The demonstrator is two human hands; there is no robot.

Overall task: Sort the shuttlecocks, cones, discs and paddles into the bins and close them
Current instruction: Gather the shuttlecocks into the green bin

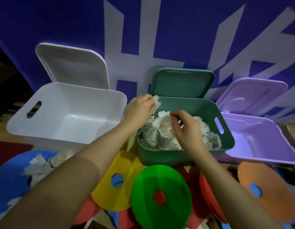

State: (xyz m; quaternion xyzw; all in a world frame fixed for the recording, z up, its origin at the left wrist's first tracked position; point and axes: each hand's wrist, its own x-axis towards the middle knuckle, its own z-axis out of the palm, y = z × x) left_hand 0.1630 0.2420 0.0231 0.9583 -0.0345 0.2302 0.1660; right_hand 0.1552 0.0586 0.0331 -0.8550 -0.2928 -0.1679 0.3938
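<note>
Three open bins stand in a row: a white bin (44, 113) at left, a teal bin (160, 156) in the middle, a lilac bin (276, 152) at right. White shuttlecocks (161, 129) fill the teal bin. My left hand (140, 109) holds a shuttlecock (156, 100) over the teal bin's far left corner. My right hand (188, 129) hovers over the pile, fingertips pinched on a shuttlecock's feathers. Flat discs lie in front: yellow disc (117, 179), green disc (160, 195), orange disc (267, 192), blue disc (9, 179). Loose shuttlecocks (42, 164) rest on the blue disc.
Each bin's lid stands raised behind it: white lid (72, 66), teal lid (181, 83), lilac lid (249, 95). A blue and white banner forms the back wall. Red discs (208, 195) lie under the others near the front edge.
</note>
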